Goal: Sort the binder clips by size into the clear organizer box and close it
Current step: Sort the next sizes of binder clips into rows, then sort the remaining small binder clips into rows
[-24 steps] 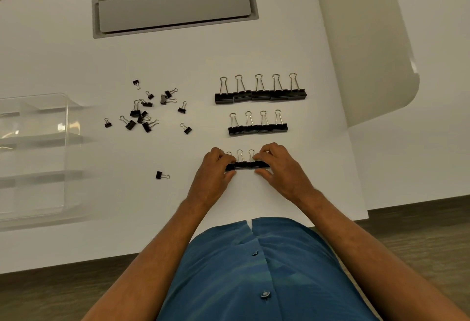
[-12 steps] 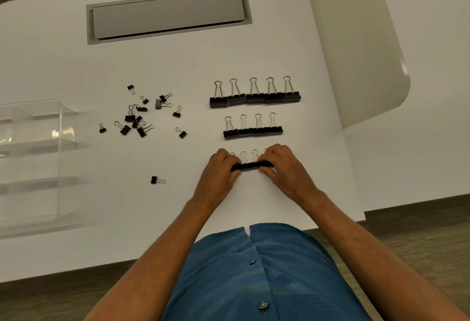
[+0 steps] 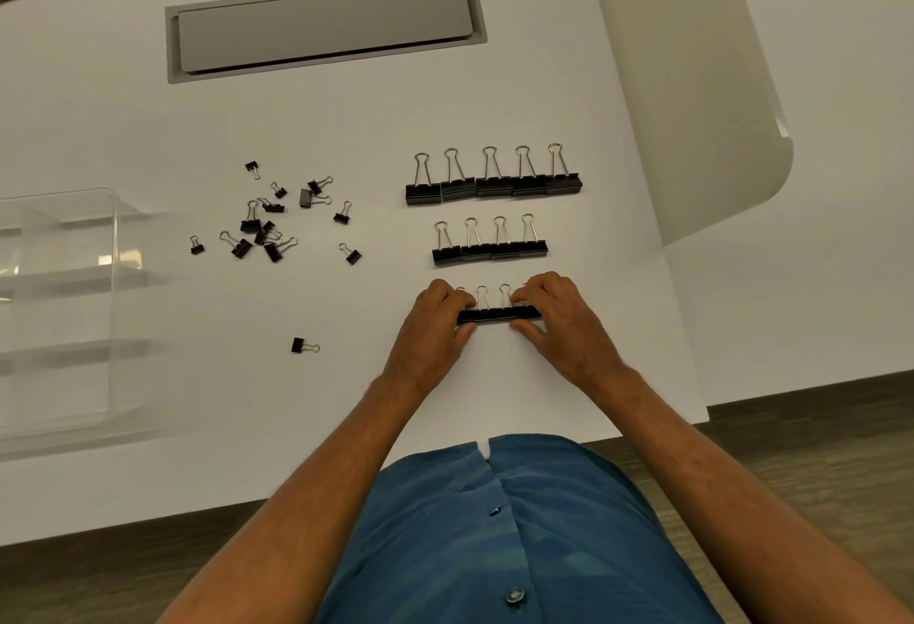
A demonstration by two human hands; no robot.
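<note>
I see the left hand (image 3: 431, 326) and right hand (image 3: 561, 322) pinching the ends of the near row of binder clips (image 3: 497, 314), thumbs on the near side, fingers curled over the far side. Two more clip rows sit beyond; small clips (image 3: 269, 223) lie scattered to the left. Clear organizer box (image 3: 114, 287) sits at far left, compartments w/o clips.

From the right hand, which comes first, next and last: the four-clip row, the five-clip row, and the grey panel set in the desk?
Measured from the right hand in the head view:
1. Four-clip row, just beyond the fingers.
2. Five-clip row, one row farther back.
3. Grey panel, at the desk's far edge, off to the left.
</note>
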